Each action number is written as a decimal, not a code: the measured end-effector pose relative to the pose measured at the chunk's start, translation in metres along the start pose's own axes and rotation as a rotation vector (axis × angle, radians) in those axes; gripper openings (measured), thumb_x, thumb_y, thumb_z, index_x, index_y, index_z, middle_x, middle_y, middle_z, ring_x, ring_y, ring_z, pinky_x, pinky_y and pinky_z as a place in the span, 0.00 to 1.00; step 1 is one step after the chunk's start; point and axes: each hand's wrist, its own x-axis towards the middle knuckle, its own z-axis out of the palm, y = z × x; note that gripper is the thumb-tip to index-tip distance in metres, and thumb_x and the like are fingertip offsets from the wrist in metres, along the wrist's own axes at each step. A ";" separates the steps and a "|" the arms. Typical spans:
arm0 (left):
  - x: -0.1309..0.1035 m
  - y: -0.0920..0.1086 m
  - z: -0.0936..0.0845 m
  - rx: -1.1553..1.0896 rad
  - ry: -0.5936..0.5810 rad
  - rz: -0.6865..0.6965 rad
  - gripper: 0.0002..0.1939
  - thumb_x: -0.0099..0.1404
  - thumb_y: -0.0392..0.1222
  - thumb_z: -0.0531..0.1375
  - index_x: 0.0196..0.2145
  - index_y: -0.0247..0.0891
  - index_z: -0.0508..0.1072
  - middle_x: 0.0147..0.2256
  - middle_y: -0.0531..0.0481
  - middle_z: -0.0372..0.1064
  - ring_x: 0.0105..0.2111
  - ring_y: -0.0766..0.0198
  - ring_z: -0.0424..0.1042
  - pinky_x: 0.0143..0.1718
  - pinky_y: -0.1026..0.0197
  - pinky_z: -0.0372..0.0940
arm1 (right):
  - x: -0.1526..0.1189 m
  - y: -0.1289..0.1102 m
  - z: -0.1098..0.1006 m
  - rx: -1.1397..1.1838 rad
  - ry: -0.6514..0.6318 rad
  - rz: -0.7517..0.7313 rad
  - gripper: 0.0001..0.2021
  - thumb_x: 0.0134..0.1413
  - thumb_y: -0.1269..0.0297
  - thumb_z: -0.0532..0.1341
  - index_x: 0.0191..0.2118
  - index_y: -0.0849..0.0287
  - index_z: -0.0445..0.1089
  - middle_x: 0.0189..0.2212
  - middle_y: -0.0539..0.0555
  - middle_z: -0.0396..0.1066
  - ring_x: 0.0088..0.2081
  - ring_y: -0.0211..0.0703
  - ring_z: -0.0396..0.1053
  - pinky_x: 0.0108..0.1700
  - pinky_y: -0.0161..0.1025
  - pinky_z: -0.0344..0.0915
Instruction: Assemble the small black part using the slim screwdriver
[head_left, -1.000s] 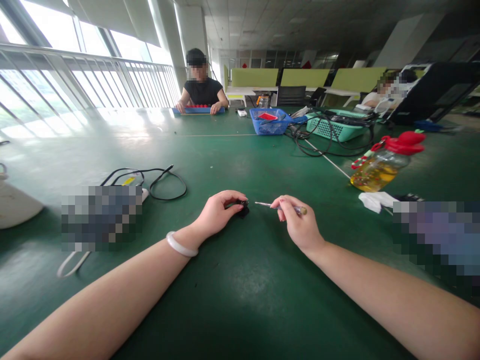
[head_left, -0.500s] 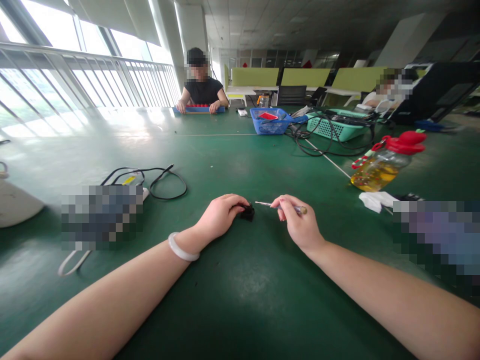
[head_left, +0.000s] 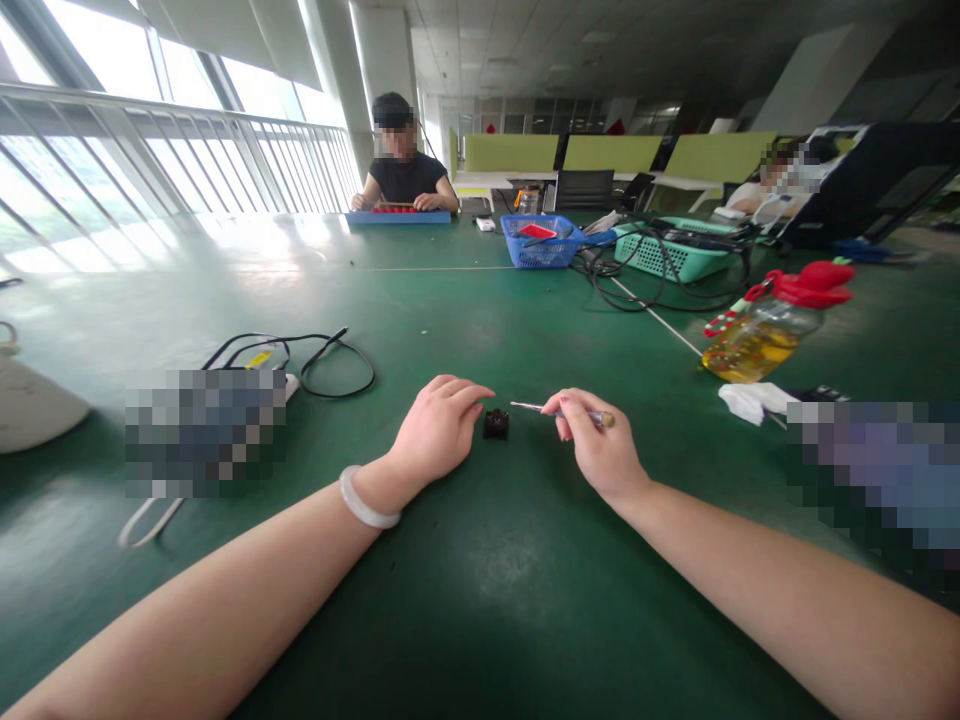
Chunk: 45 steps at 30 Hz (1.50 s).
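A small black blocky part [head_left: 496, 425] lies on the green table, too small to name. Just left of it is my left hand [head_left: 442, 425], fingers stretched out and holding nothing, with a pale bangle [head_left: 367, 500] on the wrist. My right hand [head_left: 596, 440] grips a screwdriver [head_left: 601, 419] by its handle, closed round it. The thin metal shaft points left, and its tip ends above and to the right of the black part, apart from it.
At left are a blurred-out device [head_left: 202, 430], a black cable [head_left: 337, 390] and a white cone-shaped object [head_left: 37, 405]. To the right stand a red-lidded bottle [head_left: 765, 335] and crumpled white tissue [head_left: 750, 402]. Further back are a blue basket [head_left: 536, 250], a green basket [head_left: 667, 258] and a seated person [head_left: 409, 180].
My left hand has let go of the black part and drawn slightly up and left, its fingers opening. The right hand keeps its place with the screwdriver.
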 end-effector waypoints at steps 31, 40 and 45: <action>-0.001 -0.005 0.010 -0.192 -0.200 -0.082 0.26 0.57 0.45 0.65 0.53 0.41 0.66 0.49 0.46 0.70 0.49 0.55 0.68 0.52 0.53 0.63 | -0.004 -0.004 -0.003 -0.093 0.002 -0.180 0.14 0.62 0.60 0.51 0.30 0.58 0.70 0.18 0.48 0.61 0.23 0.38 0.62 0.28 0.37 0.58; 0.002 -0.008 0.010 -0.128 -0.168 -0.090 0.16 0.57 0.46 0.64 0.43 0.42 0.74 0.41 0.50 0.74 0.44 0.56 0.69 0.49 0.54 0.63 | -0.009 -0.013 -0.005 -0.259 -0.263 -0.709 0.08 0.55 0.68 0.54 0.27 0.56 0.68 0.20 0.48 0.68 0.24 0.38 0.62 0.41 0.44 0.61; 0.002 -0.008 0.010 -0.116 -0.171 -0.113 0.16 0.57 0.46 0.64 0.43 0.43 0.74 0.41 0.50 0.74 0.44 0.55 0.69 0.49 0.53 0.63 | -0.010 -0.017 -0.004 -0.395 -0.294 -0.717 0.08 0.54 0.70 0.54 0.28 0.56 0.68 0.21 0.48 0.68 0.25 0.37 0.63 0.45 0.45 0.60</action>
